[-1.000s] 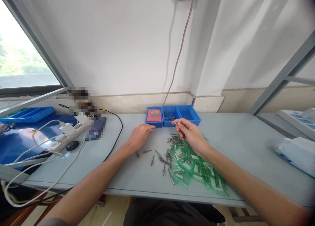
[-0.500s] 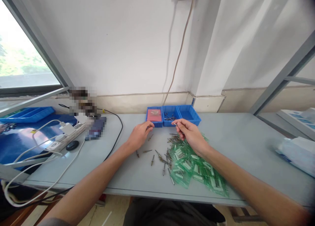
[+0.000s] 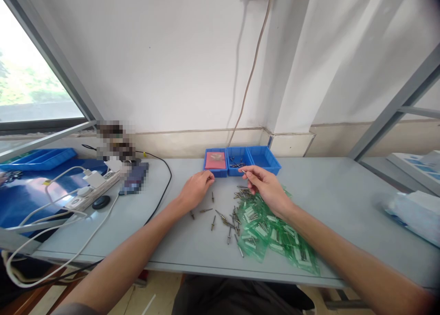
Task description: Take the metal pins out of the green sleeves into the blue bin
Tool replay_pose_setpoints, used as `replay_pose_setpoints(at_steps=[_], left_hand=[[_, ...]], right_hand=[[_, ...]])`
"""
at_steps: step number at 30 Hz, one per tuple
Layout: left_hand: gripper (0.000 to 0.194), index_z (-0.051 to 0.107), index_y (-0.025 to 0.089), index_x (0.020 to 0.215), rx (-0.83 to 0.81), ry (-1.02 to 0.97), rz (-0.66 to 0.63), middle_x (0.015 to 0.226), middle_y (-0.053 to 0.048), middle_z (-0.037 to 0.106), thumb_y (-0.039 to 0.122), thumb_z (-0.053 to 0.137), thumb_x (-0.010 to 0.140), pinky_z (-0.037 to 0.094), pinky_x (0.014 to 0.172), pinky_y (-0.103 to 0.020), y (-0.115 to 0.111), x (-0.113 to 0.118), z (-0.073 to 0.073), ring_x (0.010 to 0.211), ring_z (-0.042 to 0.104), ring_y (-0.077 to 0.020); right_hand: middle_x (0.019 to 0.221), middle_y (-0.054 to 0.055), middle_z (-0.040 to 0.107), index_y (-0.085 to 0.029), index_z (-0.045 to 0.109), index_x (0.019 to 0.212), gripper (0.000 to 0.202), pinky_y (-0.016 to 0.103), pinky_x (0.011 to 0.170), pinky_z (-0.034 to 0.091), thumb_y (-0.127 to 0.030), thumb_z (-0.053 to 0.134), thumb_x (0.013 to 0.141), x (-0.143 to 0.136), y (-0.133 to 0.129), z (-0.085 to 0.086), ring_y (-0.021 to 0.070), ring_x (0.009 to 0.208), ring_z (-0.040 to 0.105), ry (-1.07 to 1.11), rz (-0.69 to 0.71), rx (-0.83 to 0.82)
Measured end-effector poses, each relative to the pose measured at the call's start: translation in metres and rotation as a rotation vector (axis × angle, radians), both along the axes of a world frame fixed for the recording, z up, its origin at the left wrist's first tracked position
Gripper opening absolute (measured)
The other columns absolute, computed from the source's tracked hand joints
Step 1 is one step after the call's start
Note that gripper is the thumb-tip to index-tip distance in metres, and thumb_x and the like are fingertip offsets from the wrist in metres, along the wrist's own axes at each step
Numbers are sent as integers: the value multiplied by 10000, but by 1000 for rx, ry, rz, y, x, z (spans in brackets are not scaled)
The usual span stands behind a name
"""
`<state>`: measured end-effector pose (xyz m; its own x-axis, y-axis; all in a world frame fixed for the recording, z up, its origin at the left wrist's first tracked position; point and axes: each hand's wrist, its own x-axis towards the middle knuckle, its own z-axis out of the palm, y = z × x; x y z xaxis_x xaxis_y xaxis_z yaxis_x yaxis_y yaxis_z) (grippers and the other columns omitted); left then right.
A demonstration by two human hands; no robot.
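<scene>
My right hand (image 3: pixel 263 184) pinches a small metal fastener (image 3: pixel 244 171) between thumb and fingers, just in front of the middle blue bin. Close by, my left hand (image 3: pixel 197 187) has its fingers curled together before the left bin; what lies in them is mostly hidden. A loose metal fastener (image 3: pixel 212 197), thin with a thicker part, lies below the left fingertips. Several more form a scattered pile (image 3: pixel 228 221) between my forearms. Green plastic bags (image 3: pixel 271 228) containing metal fasteners and white pieces spread under and in front of my right hand.
Three joined blue bins (image 3: pixel 263 157) stand by the wall; the left one has a pink piece (image 3: pixel 215 160), the middle one loose fasteners. At left are a power strip (image 3: pixel 87 193), cables and a round black object (image 3: pixel 101 202). A plastic-wrapped package (image 3: pixel 412 214) lies at right.
The fastener below my left hand has turned more upright and shifted slightly toward me. My left hand has moved a little left; my right hand hardly differs.
</scene>
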<state>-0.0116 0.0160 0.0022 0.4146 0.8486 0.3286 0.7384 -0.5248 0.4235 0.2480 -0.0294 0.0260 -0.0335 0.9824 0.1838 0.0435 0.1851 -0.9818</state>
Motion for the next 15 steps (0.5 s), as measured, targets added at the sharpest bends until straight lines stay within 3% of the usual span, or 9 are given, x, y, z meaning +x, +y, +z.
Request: replay_pose_setpoints(at_steps=[10, 15], left_hand=[[162, 667, 213, 1039, 42, 66, -44, 1083, -62, 691, 227, 507, 1057, 510, 915, -354, 3, 0, -5, 1012, 650, -226], [167, 680, 205, 1038, 25, 83, -39, 1090, -66, 686, 214, 514, 1056, 507, 938, -363, 3, 1, -4, 1029, 649, -231]], right_hand=[[915, 38, 694, -255, 748, 1029, 174, 367, 794, 506, -371, 750, 899, 1, -1, -1, 220, 862, 638, -289, -75, 217], [822, 3, 639, -250, 670, 975, 254, 320, 665, 492, -436, 805, 867, 0, -2, -1, 190, 758, 594, -131, 22, 130]])
